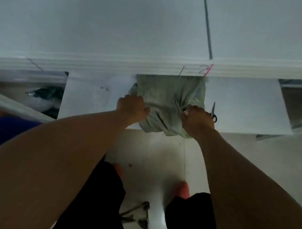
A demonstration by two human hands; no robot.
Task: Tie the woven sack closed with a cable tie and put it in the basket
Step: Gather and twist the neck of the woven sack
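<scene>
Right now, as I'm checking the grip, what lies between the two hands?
Only the bunched pale green woven sack, gripped by the left hand and the right hand, seen in the head view.

One woven sack [168, 97], one pair of scissors [213, 113] and one pink cable tie [208, 70]
</scene>
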